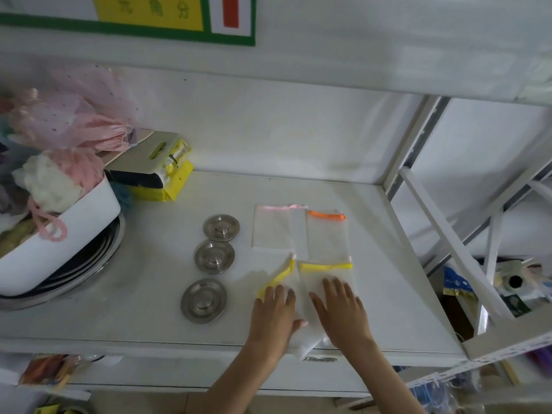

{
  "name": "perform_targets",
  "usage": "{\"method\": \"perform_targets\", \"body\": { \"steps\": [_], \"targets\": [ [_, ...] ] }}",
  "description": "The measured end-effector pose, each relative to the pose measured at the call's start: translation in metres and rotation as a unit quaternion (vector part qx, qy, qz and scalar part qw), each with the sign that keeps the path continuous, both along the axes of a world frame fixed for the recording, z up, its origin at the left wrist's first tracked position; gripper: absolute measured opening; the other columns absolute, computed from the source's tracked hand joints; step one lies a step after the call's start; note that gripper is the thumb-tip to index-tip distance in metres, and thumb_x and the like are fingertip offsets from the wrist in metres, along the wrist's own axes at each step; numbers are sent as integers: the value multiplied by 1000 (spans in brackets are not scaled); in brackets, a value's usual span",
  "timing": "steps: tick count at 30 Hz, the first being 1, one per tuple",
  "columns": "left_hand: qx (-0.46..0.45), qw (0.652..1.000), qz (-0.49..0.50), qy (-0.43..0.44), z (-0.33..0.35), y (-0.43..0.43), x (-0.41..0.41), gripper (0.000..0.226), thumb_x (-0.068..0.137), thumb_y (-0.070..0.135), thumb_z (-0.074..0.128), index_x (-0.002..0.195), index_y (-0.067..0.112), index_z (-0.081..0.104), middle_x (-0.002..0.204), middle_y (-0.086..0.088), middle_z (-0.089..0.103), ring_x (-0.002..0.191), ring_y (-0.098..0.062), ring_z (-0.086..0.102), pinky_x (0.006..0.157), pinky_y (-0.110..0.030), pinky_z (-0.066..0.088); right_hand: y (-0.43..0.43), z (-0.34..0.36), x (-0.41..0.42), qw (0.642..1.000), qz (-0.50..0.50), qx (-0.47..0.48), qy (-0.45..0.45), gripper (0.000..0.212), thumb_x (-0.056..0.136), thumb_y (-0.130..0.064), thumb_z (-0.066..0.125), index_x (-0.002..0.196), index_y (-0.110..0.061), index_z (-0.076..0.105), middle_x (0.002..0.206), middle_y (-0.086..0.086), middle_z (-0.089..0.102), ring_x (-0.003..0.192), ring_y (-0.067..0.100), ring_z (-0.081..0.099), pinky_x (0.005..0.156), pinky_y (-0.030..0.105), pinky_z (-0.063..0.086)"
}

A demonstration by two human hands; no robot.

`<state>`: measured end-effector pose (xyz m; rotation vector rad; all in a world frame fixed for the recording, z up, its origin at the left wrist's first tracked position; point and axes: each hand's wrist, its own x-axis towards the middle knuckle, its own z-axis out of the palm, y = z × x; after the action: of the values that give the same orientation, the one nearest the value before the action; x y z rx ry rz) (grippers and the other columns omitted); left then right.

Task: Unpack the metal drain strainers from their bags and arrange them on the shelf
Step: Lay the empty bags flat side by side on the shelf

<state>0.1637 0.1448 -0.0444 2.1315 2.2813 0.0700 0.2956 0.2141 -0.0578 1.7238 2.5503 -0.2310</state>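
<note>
No grip here: left hand [273, 309] and right hand [339, 309] flat, fingers spread, on yellow-tied bags [325, 282]. Three strainers [215, 256] out on shelf [388, 279]. Probably opening next.

Soft, even daylight; faint shadows; wide-angle bending at edges; slight overall blur, corners smeared.

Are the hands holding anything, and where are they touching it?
Nothing is gripped. The left hand and right hand lie flat, palms down, pressing the lower parts of the two yellow-ribbon bags on the shelf.
</note>
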Motion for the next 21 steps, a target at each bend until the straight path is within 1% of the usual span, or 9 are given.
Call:
{"method": "perform_targets", "body": {
  "steps": [4, 7, 9, 11, 12, 14, 17, 19, 21],
  "targets": [
    [1, 1000, 20, 13, -9, -5, -4, 58, 61, 67, 64, 86, 15, 70, 82, -6, 67, 69, -22, 61, 49, -34, 48, -2, 9, 1, 999, -3, 46, -14, 35, 85, -41, 57, 94, -9, 66, 87, 16, 69, 74, 35, 66, 49, 40, 54],
    [-56, 998, 40, 8, -11, -7, -22, 61, 75, 65, 33, 86, 17, 68, 87, -9, 66, 74, -26, 61, 59, -38, 49, -5, 6, 4, 999, -13, 45, 3, 36, 74, -32, 77, 101, -11, 67, 93, 16, 70, 81, 36, 66, 52, 42, 55],
    [-115, 992, 46, -4, -5, -5, -33, 71, 77, 63, 18, 102, 16, 64, 106, -14, 64, 93, -33, 60, 79, -49, 49, -6, 4, 4, 998, -12, 56, 16, 38, 70, -30, 80, 101, -11, 69, 93, 16, 70, 79, 36, 66, 51, 42, 55],
    [-118, 993, 21, 13, -6, -3, -41, 73, 83, 62, 14, 131, 15, 44, 139, -18, 43, 128, -33, 39, 107, -55, 27, -7, 3, 4, 997, -9, 70, 13, 40, 66, -29, 83, 98, -12, 69, 91, 15, 70, 76, 36, 66, 49, 42, 54],
    [-123, 992, 5, 25, -6, -2, -45, 71, 87, 61, 18, 139, 15, 32, 149, -17, 28, 137, -31, 24, 112, -54, 14, -7, 2, 4, 997, -5, 81, 10, 40, 65, -30, 83, 99, -13, 69, 94, 15, 70, 78, 36, 66, 51, 43, 54],
    [-106, 994, -2, 15, -5, 0, -49, 69, 89, 59, 22, 143, 16, 27, 153, -15, 22, 141, -32, 17, 114, -53, 11, -7, 3, 5, 995, -4, 98, 16, 42, 68, -31, 81, 104, -14, 67, 106, 15, 68, 90, 38, 64, 64, 47, 56],
    [-117, 992, -4, -38, -10, -1, -48, 63, 86, 53, 22, 123, 18, 59, 131, -13, 57, 122, -29, 52, 97, -47, 45, -8, 1, 9, 991, 10, 124, 38, 46, 71, -28, 78, 113, -18, 63, 120, 14, 64, 108, 38, 60, 84, 53, 51],
    [-101, 993, -19, -56, -16, -2, -48, 58, 84, 50, 28, 119, 21, 62, 126, -11, 61, 114, -28, 59, 87, -43, 52, -13, -3, 12, 991, 10, 111, 74, 46, 75, -27, 75, 118, -20, 61, 124, 12, 63, 112, 37, 58, 89, 50, 50],
    [-88, 993, -9, -77, -23, -6, -45, 59, 83, 51, 26, 126, 23, 56, 134, -12, 55, 119, -30, 55, 90, -42, 50, -18, -10, 14, 991, 5, 105, 78, 48, 72, -27, 78, 117, -20, 62, 120, 11, 65, 107, 35, 61, 82, 47, 54]
  ]
}}
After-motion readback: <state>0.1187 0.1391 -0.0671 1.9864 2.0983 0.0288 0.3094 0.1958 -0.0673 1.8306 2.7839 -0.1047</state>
